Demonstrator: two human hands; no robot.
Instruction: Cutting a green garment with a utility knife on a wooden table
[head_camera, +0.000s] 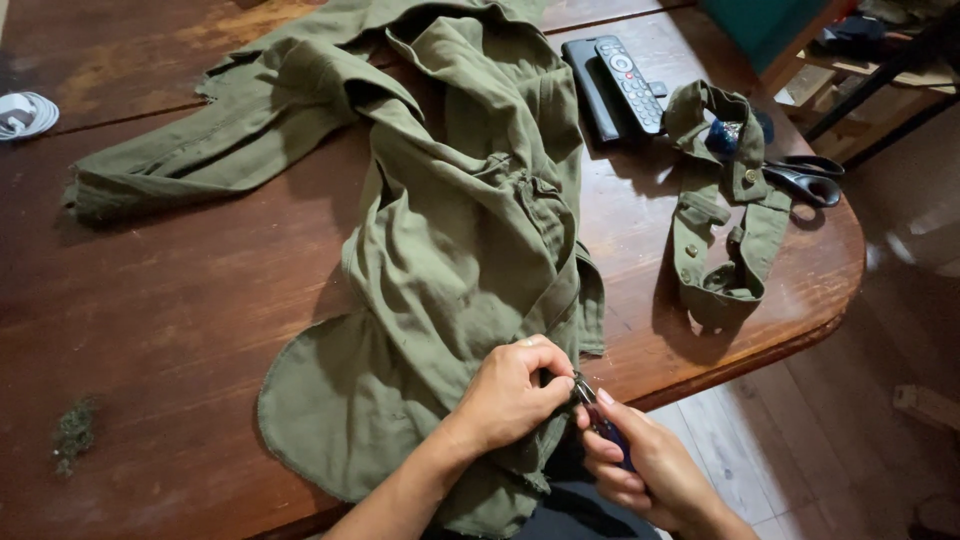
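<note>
Olive-green garment (460, 230) spread across the tabletop (180, 300), its hem hanging over the near edge. Left hand (510, 395) pinches a fold of the cloth at that edge; right hand (640, 465) is closed around a small dark-handled tool (600, 415) touching the same fold. Toward the far right corner: detached green strip (715, 220), black scissors (810, 178), two remote controls (615, 85).

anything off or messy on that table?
Yes. A small pile of dark green lint sits on the wooden table at the near left, loose debris. A detached strip of olive fabric lies apart from the olive garment, beside the scissors.
</note>
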